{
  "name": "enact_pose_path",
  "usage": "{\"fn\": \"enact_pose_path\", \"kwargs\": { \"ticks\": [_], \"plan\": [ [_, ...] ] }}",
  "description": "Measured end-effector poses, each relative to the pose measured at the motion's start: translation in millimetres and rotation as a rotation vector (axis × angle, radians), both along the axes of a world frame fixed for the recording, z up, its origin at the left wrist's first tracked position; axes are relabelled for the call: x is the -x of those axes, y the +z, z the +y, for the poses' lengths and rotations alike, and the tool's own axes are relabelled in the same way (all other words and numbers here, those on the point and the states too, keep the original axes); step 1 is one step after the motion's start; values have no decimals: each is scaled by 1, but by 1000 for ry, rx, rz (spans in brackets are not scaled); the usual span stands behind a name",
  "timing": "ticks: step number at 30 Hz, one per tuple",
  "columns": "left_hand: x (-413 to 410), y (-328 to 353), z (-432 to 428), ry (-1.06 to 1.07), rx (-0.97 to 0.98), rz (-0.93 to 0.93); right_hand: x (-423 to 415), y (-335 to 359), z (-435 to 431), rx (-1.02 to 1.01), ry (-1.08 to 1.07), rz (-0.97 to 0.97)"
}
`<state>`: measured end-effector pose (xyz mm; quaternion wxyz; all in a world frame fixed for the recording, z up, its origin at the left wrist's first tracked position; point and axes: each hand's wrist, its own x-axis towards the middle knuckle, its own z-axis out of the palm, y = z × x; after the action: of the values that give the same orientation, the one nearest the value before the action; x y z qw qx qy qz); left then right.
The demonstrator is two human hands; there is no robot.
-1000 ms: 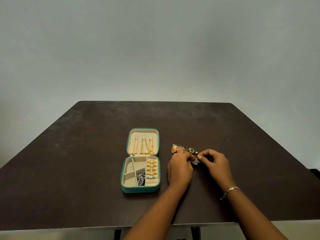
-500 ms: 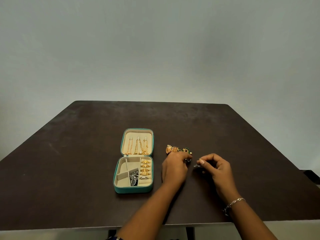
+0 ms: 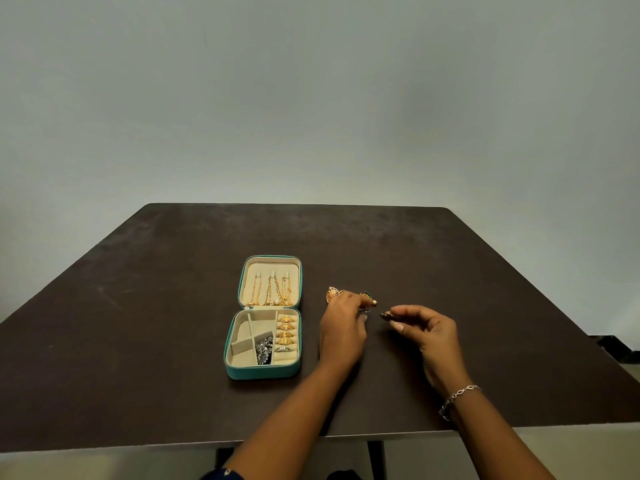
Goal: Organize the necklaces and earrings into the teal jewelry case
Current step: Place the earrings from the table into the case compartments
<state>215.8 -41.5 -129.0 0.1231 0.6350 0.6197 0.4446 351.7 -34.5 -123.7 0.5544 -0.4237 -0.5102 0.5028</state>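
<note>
While the small dark earring point(image 3: 385, 315) sits pinched in the right hand point(image 3: 429, 336) fingers, prob for carrying | left hand point(image 3: 343, 336) fingers curl over loose earrings point(image 3: 334, 293), grip unclear | teal jewelry case point(image 3: 263, 372) open just left on worktop point(image 3: 138, 323)

Dark table point(image 3: 138, 323): teal case point(image 3: 263, 373), earrings point(image 3: 334, 293).

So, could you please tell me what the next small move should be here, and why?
Probably carry the small earring pinched in the right hand leftward to the open case and drop it beside the silver pieces. It seems dark silver like them, and it is already lifted.
</note>
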Motion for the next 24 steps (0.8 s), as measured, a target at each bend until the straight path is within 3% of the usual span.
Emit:
{"fn": "enact_pose_path", "kwargs": {
  "ticks": [15, 24],
  "plan": [
    [5, -3, 1, -35, 28, -405, 1, 2, -2, -1, 59, 14],
    [7, -7, -3, -73, 41, -447, 0, -3, -3, 59, 91, -1]
  ]
}}
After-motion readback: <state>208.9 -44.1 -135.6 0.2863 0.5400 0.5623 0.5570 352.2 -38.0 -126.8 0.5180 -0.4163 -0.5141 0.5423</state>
